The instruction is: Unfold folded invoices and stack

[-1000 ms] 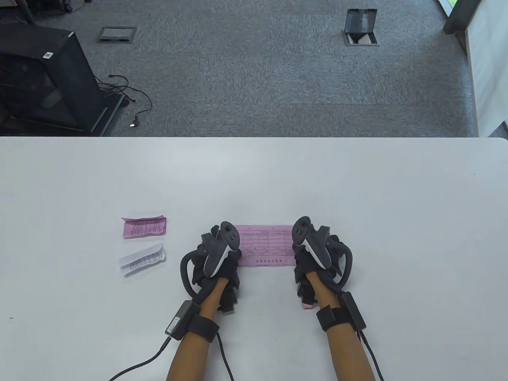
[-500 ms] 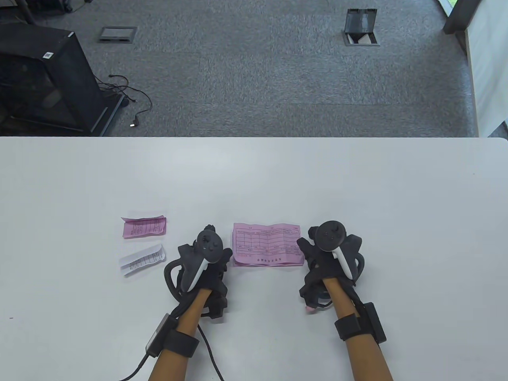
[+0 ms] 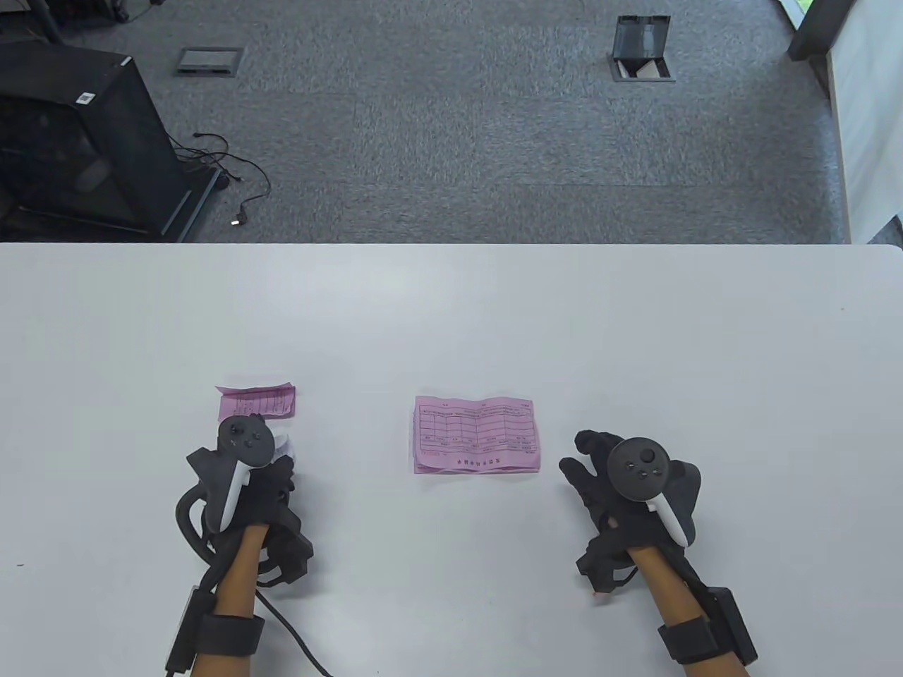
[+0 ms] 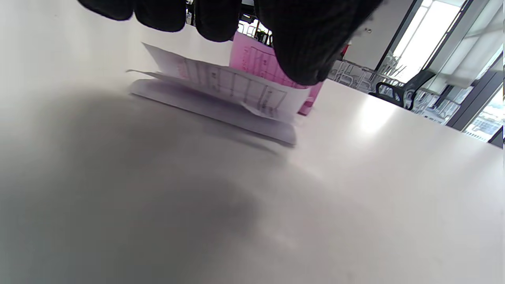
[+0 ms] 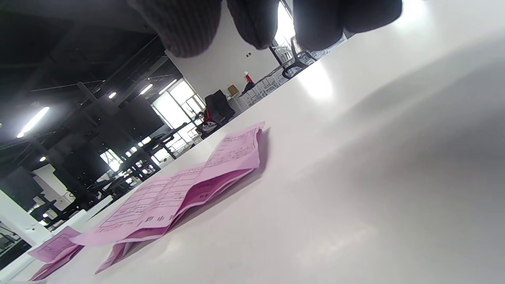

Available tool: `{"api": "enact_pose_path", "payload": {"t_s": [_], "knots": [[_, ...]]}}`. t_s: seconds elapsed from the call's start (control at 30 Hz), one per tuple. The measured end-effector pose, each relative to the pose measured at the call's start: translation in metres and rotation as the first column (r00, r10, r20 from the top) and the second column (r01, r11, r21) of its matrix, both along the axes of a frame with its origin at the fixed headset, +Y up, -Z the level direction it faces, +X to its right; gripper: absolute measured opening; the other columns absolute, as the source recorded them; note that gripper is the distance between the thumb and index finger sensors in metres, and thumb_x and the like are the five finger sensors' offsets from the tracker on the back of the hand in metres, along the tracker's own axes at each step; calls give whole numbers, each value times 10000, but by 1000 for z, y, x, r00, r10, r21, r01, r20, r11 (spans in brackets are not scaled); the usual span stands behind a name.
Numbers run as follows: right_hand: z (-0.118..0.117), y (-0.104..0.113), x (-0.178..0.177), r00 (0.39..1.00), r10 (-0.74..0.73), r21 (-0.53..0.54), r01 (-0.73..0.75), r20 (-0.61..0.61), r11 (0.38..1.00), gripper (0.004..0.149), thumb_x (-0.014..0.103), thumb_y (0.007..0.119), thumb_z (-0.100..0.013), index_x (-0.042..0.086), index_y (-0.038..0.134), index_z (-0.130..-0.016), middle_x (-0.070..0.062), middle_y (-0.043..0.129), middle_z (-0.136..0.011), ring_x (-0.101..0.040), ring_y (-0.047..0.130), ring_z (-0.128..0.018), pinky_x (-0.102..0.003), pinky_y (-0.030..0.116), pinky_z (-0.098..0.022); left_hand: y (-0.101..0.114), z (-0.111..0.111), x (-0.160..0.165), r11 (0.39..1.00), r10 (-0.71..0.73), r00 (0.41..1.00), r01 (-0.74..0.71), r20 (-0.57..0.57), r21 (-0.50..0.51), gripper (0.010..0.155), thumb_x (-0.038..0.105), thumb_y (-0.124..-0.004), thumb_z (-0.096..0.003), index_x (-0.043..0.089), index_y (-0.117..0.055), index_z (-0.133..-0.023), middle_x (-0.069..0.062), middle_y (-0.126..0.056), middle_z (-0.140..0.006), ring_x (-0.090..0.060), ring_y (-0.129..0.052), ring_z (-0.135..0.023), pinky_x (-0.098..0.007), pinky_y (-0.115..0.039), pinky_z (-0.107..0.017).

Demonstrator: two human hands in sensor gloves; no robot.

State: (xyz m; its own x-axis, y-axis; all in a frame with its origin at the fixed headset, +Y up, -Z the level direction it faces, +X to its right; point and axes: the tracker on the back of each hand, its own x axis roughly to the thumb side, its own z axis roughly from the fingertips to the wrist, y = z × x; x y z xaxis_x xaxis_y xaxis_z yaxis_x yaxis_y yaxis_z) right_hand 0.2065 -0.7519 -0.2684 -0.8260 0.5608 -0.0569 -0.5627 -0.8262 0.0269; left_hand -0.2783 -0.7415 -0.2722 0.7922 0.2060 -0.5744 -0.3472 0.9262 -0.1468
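Note:
An unfolded pink invoice (image 3: pixel 475 432) lies flat at the table's middle, on other pink sheets; it also shows creased in the right wrist view (image 5: pixel 189 189). A folded pink invoice (image 3: pixel 256 402) lies to the left. A folded white invoice (image 3: pixel 285 445) lies just in front of it, mostly hidden under my left hand (image 3: pixel 276 465). In the left wrist view my left hand's fingers (image 4: pixel 219 19) hang just above the white invoice (image 4: pixel 229 88), apart from it, with the folded pink invoice (image 4: pixel 256 61) behind. My right hand (image 3: pixel 584 460) is open with fingers spread, empty, right of the unfolded invoice.
The white table (image 3: pixel 451 317) reaches to its far edge, with grey carpet beyond. A black cabinet (image 3: pixel 77 141) and cables stand on the floor at the far left. A cable runs from my left wrist along the table's front.
Both hands let go of the unfolded pink invoice. My left hand moved left to above the folded white invoice. My right hand drew back to the right and front and spread open.

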Motion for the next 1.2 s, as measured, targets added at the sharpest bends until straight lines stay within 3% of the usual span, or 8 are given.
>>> {"api": "enact_pose_path", "payload": {"t_s": [0.13,0.23,0.33,0.53,0.7,0.87,1.0,1.2], "knots": [[1,-9,0,999,-30,-13,30,-23,999,582,477,676,-484,209,555,-987,-200,573,-1031,-501,527,-942,-718,423,-659,-13,-7,-12,997,-62,998,61,-11,-53,754,356,-825,-525,334,-390,-1141,-108,-413,-1253,-508,-325,-1125,-696,-386,-788],[3,-9,-1,998,-23,-25,22,-55,999,595,489,671,-484,214,542,-996,-205,557,-1041,-505,510,-951,-724,413,-661,-20,-13,-17,996,-68,998,67,-12,-58,705,375,-817,-523,347,-459,-1130,-102,-499,-1240,-497,-401,-1116,-695,-399,-786],[3,-10,-3,998,-17,-26,15,-68,1000,597,492,670,-484,214,542,-997,-206,557,-1042,-506,509,-951,-724,413,-661,-23,-15,-20,996,-84,996,83,-34,-29,634,380,-799,-529,340,-543,-1107,-105,-604,-1195,-473,-509,-1090,-688,-430,-779],[3,-16,-7,996,-2,-49,-2,-86,999,598,492,668,-485,213,541,-999,-207,556,-1043,-511,509,-949,-725,412,-661,-25,-16,-16,961,-275,961,275,-21,-7,463,371,-790,-531,324,-744,-990,-54,-767,-1079,-398,-710,-995,-647,-519,-768],[4,-16,-7,997,-7,-51,2,-83,999,594,489,669,-485,212,546,-996,-206,561,-1040,-509,512,-948,-725,413,-660,-20,-12,-14,956,-289,957,290,-28,49,420,363,-824,-508,293,-820,-921,-64,-896,-949,-351,-824,-897,-611,-601,-737],[4,-16,-6,997,-14,-48,10,-82,999,591,488,666,-486,212,548,-995,-205,564,-1039,-507,515,-948,-725,414,-661,-9,-3,-10,977,-170,985,167,10,135,416,345,-834,-497,254,-837,-904,-83,-960,-857,-329,-904,-798,-589,-682,-671],[6,-13,-8,996,-24,-36,21,-89,999,589,486,667,-485,211,551,-993,-204,566,-1038,-506,517,-947,-724,416,-660,13,9,-1,971,-78,995,61,64,232,417,346,-831,-498,253,-831,-905,-79,-963,-851,-329,-914,-783,-589,-692,-658],[11,-8,-16,991,-54,-30,51,-119,998,591,490,667,-484,215,548,-994,-198,564,-1040,-502,516,-951,-724,417,-660,38,29,26,911,165,966,-226,198,345,417,343,-829,-502,249,-826,-909,-86,-960,-852,-338,-912,-779,-595,-688,-651]]}}
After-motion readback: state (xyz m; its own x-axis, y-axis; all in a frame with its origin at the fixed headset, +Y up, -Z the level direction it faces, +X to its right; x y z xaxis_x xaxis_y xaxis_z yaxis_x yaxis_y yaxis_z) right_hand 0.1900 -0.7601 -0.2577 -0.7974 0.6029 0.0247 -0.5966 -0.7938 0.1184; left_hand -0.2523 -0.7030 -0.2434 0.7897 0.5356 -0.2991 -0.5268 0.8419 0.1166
